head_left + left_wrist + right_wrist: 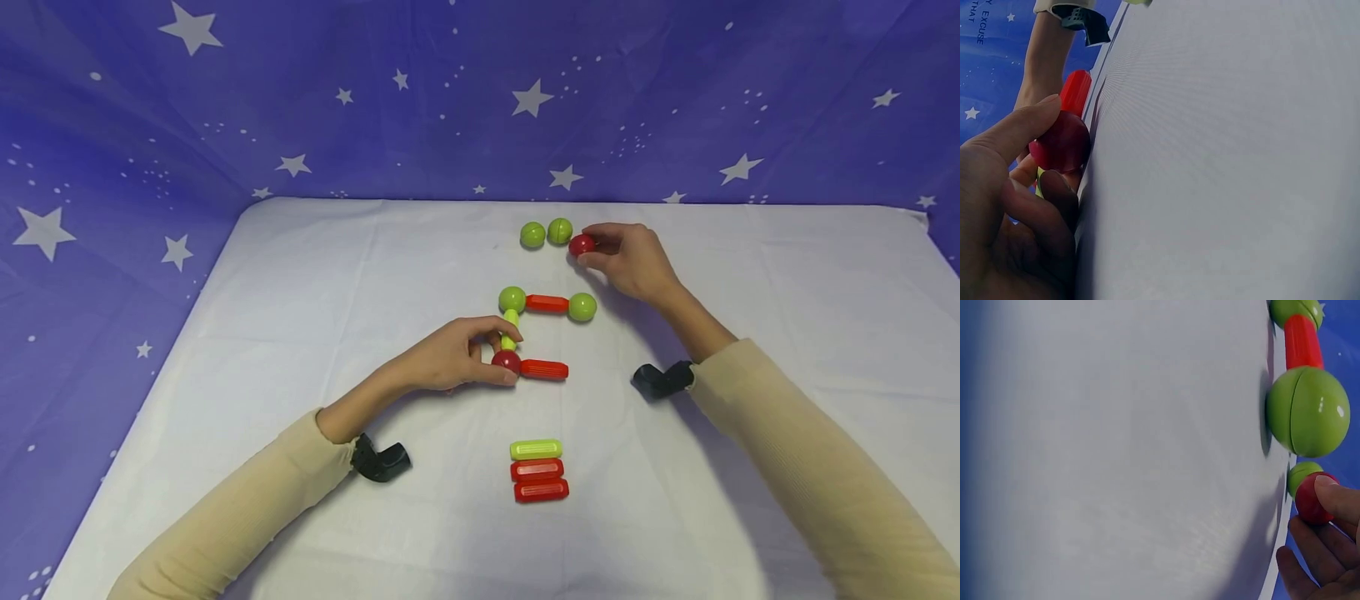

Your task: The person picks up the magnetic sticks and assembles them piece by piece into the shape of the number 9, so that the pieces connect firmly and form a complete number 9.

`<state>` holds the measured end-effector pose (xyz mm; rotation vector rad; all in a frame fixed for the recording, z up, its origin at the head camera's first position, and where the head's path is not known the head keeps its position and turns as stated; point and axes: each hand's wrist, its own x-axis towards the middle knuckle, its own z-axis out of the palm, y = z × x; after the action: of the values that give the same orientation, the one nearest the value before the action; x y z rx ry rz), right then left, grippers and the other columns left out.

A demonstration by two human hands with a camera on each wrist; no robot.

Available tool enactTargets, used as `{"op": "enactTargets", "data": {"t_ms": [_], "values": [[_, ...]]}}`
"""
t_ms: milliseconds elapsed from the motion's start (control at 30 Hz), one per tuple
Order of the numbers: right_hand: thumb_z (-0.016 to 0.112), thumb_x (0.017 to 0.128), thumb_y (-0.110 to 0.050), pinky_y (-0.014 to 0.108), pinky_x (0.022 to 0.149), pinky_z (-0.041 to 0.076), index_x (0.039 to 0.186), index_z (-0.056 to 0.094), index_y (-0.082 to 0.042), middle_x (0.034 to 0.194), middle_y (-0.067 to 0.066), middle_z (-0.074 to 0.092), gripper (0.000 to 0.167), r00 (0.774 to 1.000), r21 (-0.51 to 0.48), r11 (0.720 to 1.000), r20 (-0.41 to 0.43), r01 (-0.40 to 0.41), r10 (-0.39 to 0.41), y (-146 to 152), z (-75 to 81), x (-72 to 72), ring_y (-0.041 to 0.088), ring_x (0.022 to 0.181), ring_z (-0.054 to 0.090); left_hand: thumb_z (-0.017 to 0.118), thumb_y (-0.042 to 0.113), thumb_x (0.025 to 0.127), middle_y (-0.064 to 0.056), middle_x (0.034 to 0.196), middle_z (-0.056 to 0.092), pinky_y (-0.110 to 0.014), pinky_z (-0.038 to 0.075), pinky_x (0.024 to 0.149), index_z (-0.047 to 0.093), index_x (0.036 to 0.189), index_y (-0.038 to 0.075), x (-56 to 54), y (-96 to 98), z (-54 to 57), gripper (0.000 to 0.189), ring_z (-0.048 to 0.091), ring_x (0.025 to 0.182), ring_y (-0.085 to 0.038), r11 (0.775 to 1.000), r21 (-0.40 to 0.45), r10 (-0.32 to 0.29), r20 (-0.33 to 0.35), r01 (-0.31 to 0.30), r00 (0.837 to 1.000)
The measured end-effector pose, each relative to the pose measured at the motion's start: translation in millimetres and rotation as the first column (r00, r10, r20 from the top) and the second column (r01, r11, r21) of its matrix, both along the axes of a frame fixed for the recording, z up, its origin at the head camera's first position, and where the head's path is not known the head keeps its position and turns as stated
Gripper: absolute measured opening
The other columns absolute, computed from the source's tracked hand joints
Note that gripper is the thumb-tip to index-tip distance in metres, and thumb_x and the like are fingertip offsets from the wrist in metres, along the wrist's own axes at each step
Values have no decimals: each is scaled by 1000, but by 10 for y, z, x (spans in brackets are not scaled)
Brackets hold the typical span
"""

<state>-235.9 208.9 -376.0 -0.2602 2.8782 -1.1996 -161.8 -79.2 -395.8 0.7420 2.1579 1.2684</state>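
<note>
My left hand (450,354) grips a dark red ball (506,363) between thumb and fingers. That ball joins a red rod (545,369) on its right and a yellow-green rod (511,321) above it. The yellow-green rod runs up to a green ball (512,299), from which another red rod (547,303) leads to a second green ball (582,307). Farther back, my right hand (633,260) pinches a loose red ball (581,246) by thumb and fingers. In the left wrist view, the thumb lies over the red ball (1063,142) beside the red rod (1075,91).
Two loose green balls (533,234) stand in a row beside the right hand's red ball. Toward the front lie a yellow-green rod (536,449) and two red rods (541,490), stacked side by side. A white cloth (300,333) covers the table; a starry blue curtain (420,133) hangs behind.
</note>
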Motion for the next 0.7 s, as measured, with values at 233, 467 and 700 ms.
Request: {"op": "enactTargets", "data": {"t_ms": [233,467,700], "values": [[72,89,-7,45,92,46,130,61,2,117,20,67,43,1000,5,1000,-6,-11,11,-1,24,123,32,106,63,83,22,81,-4,104,59,-26,37,46,63,121,17,4,2,2,45,46,52,-16,1000,4,7,8,-7,1000],[73,88,-6,45,96,46,128,62,2,118,19,66,43,999,-35,999,-32,-24,23,17,70,278,32,109,64,83,23,81,-4,104,59,-26,37,47,63,121,17,2,-9,1,45,46,52,-16,1000,0,9,8,-9,1000],[76,86,-8,47,97,45,125,65,-1,117,16,68,41,997,-41,998,-65,-42,39,3,113,532,33,109,65,82,23,82,-4,104,59,-26,37,49,63,122,17,2,-7,2,45,47,54,-15,1000,-5,5,-3,-5,1000]]}}
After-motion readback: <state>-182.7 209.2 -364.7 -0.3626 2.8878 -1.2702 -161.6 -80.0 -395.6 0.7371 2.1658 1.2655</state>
